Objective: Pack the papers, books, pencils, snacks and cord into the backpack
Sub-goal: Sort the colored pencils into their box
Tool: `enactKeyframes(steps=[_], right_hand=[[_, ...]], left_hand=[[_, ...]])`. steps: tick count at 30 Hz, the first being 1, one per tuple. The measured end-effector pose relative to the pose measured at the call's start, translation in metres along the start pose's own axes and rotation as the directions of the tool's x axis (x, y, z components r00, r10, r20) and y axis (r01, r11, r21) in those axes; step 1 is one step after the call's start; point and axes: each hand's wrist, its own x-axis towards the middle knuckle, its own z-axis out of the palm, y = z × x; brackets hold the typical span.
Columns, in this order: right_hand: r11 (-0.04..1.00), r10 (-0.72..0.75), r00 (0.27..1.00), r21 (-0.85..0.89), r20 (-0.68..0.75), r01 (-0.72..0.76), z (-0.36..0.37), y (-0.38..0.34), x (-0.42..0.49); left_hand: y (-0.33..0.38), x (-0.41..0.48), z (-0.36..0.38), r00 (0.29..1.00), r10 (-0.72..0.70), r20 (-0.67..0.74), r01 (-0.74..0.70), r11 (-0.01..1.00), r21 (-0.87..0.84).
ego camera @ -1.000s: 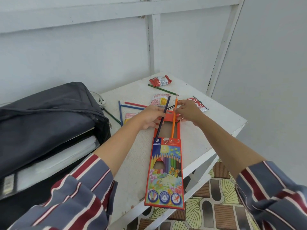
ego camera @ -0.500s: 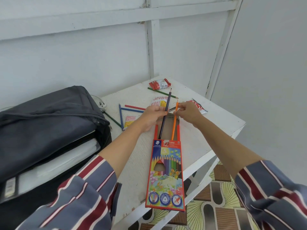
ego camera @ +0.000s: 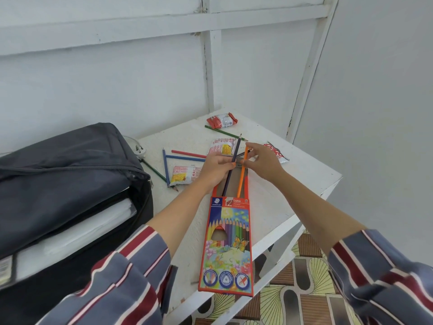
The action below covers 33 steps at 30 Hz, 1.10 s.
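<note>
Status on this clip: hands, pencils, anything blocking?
Left hand grips dark pencil, right hand pinches orange pencil. Both pencils partway in pencil box. Loose pencils, snack packs on table, none blocking.

To me the pencil box [ego camera: 226, 242] looks like printed cardboard with a light gloss, and the inner tray [ego camera: 233, 184] showing at its top is plain brown card, matt. I see smooth lacquer on the dark blue pencil [ego camera: 237, 146] and the orange pencil [ego camera: 240, 181]. The backpack [ego camera: 58, 174] is dark grey woven cloth, matt. The table [ego camera: 276, 198] has white paint with a rough, grainy surface. The snack packet [ego camera: 222, 120] is shiny plastic film. The person's sleeve [ego camera: 121, 285] is soft striped cloth.
</note>
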Motion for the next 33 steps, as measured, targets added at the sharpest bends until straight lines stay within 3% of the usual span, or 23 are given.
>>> enactKeyframes(steps=[6,14,26,33], right_hand=[[0.999,-0.011,0.997,0.034,-0.075,0.013,0.0003,0.0004,-0.0014],[1.0,-0.029,0.997,0.004,-0.07,0.029,0.0015,0.0019,-0.0027],[0.989,0.025,0.962,-0.147,0.272,0.016,0.0023,0.0047,-0.0064],[0.978,0.028,0.952,-0.205,0.304,0.036,-0.0011,0.0006,-0.0087]], left_hand=[[-0.0016,0.0058,-0.0007,0.999,0.008,-0.04,-0.005,0.996,0.09],[-0.0047,0.0092,0.0014,0.999,0.026,-0.034,-0.019,0.984,0.178],[0.0001,0.0033,-0.0015,0.999,-0.036,0.011,0.033,0.981,0.19],[0.0009,0.0031,-0.0016,0.996,-0.086,-0.006,0.086,0.986,0.141]])
